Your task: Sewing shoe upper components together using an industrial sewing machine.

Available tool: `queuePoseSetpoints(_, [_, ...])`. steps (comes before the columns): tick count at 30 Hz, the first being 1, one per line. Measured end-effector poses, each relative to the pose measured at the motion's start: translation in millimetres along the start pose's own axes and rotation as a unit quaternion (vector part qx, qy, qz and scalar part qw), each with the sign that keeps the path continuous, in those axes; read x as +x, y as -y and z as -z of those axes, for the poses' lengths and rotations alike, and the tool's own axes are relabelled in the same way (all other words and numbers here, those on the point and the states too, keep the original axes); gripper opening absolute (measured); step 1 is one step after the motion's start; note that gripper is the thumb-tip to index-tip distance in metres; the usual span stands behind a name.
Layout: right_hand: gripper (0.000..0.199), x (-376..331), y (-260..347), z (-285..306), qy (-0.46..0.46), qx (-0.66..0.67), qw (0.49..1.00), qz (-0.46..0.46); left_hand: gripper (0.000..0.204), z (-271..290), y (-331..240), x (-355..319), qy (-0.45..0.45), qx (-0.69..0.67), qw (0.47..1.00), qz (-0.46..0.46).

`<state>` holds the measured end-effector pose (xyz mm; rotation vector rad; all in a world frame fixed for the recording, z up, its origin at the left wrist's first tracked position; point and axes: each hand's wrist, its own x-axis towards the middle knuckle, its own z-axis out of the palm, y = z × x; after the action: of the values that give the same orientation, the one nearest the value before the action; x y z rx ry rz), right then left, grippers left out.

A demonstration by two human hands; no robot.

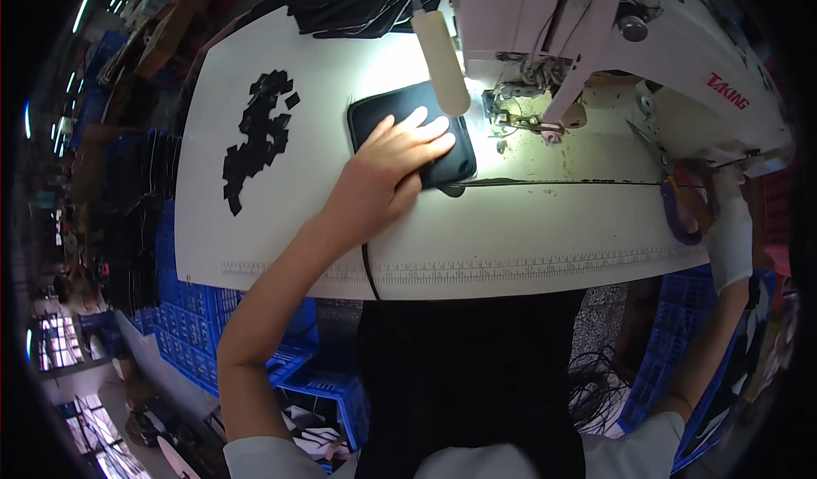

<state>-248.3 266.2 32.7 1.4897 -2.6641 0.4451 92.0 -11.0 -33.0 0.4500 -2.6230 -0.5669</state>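
Note:
My left hand (pixel 393 166) lies flat with spread fingers on a dark, round-cornered flat piece (pixel 387 111), which looks like a fabric panel or pouch. This piece rests on the white sewing table, left of the sewing machine's needle and presser foot (pixel 545 126). A white covering wraps my right hand and wrist (pixel 730 236), which reach up at the far right under the machine's end. The fingers there are hidden. Beside that wrist lie scissors (pixel 677 211) with purple and orange on the handles. A black cord or strip (pixel 579 183) runs across the table toward the dark piece.
Small black squares (pixel 255 138) form a loose pile on the left of the table. Black cut panels (pixel 362 2) are stacked at the back. A lamp (pixel 442 66) hangs over the dark piece. A ruler scale (pixel 459 272) lines the front edge; blue crates (pixel 183 326) stand below.

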Motion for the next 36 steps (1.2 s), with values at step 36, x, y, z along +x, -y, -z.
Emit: queuePoseSetpoints(36, [0.016, -61, 172, -45, 0.107, 0.12, 0.932, 0.324, 0.091, 20, -25, -50, 0.097, 0.056, 0.991, 0.07])
